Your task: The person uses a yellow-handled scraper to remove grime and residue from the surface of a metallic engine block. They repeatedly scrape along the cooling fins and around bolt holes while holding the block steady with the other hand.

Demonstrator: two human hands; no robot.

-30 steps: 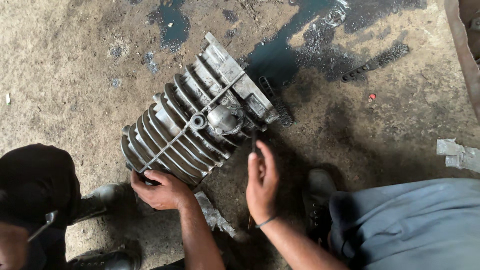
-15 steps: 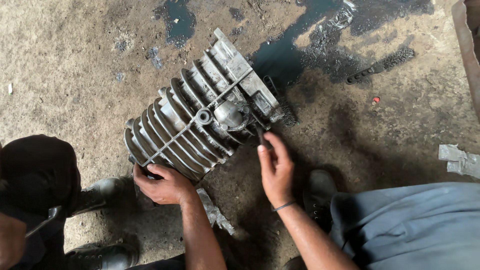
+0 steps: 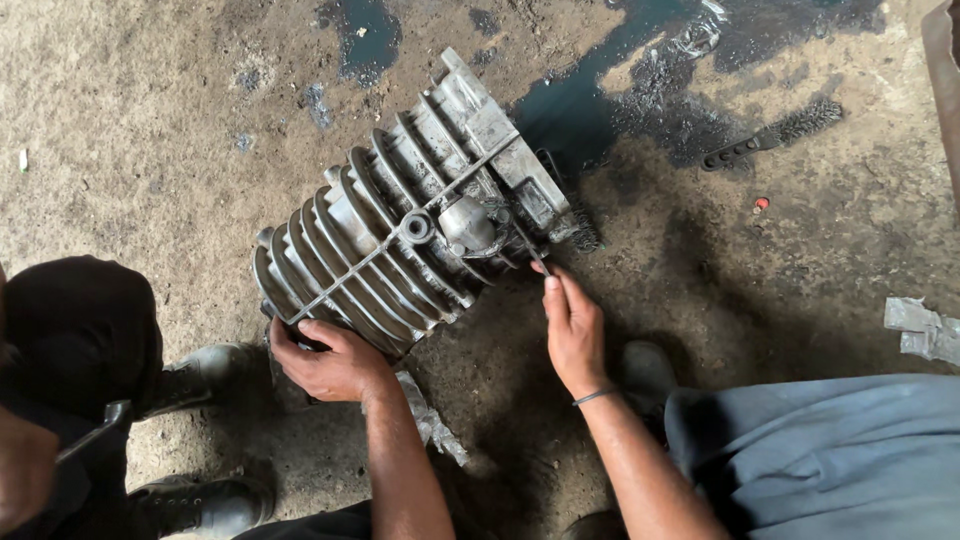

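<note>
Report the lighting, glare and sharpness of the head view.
Head view: soft, even daylight; faint glare on the wet dark spill; the finned metal casing and both hands, left and right, are sharp; soft shadow beneath the casing; bottom-left corner is dark and blurred.

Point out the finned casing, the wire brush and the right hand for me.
finned casing (image 3: 380,240): head view, on the middle fins.
wire brush (image 3: 775,135): head view, where handle meets bristles.
right hand (image 3: 575,335): head view, on the back of the hand.
</note>
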